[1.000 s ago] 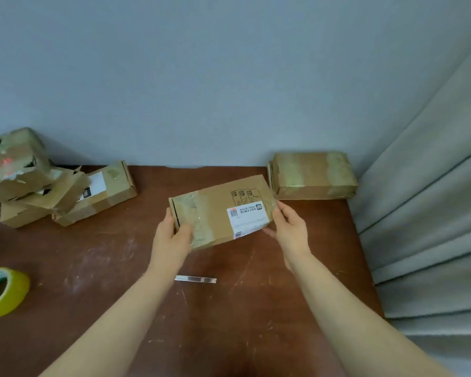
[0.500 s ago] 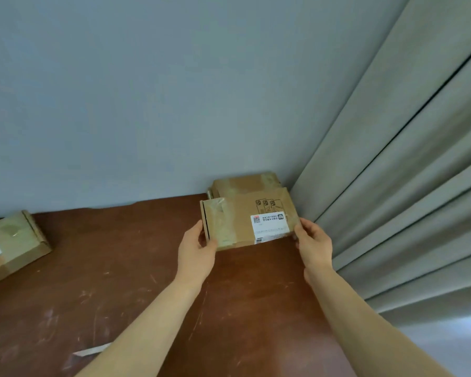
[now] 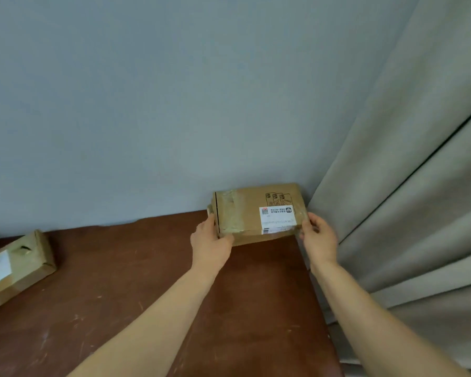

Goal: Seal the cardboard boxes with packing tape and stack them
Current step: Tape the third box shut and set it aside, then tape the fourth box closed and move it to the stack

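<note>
I'm on stacking, I think: left hand (image 3: 211, 240) and right hand (image 3: 317, 238) clamp the taped box (image 3: 245, 213) by its ends at the tabletop (image 3: 147, 281) corner. Next I'd square it and release.

table (image 3: 125, 295): brown, scuffed wood | left edge: taped cardboard box (image 3: 18, 268), white label, lying flat

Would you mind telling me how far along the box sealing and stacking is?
Done: the labelled box shows tape across its top, so it looks sealed. In hand: left hand and right hand grip its ends by the curtain. Left: releasing it, then the other box at the left, unstacked.
</note>
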Tool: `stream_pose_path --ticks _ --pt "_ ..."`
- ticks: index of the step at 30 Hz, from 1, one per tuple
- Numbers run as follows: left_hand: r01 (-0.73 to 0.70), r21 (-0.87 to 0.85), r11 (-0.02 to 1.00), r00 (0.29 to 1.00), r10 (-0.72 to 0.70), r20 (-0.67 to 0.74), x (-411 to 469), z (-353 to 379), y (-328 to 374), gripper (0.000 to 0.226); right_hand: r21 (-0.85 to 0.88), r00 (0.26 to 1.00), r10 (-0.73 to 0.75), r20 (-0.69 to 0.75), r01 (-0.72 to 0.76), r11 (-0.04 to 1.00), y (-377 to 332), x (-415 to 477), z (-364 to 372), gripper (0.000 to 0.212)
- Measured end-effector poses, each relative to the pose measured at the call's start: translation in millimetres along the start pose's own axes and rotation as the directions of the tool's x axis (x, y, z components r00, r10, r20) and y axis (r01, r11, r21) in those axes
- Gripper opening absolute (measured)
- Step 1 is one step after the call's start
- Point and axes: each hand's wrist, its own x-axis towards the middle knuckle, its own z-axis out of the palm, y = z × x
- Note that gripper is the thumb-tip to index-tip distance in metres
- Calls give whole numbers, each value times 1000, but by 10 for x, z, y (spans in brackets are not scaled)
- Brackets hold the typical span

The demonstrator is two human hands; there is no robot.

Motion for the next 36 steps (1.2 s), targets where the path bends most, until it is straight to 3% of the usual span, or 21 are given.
stream_pose_path --ticks 6,10,14,19,22,26,36 --pt "135 -1 991 991 -135 -14 293 307 85 76 -76 995 -16 100 24 997 110 429 80 21" --pt "133 -34 990 990 -135 -43 267 339 161 78 -110 995 -33 91 43 993 43 457 103 41" --pt "207 13 978 966 -202 -160 230 246 41 78 -114 952 -292 -91 281 953 -94 137 127 42" --pt "264 -20 964 939 -262 -224 81 -76 -215 73 -38 865 -489 114 496 868 -170 -344 464 36" --pt "275 -20 961 925 -270 -266 -73 -381 -369 69 2 834 -460 306 482 876 -217 -651 695 34" --pt "282 -46 958 913 -282 -295 -263 -831 -649 67 9 833 -342 435 375 927 -231 -1063 985 32" --pt "234 -158 959 900 -275 -337 -540 -2516 -1840 66 -52 782 -222 582 309 950 -304 -2531 2509 21"
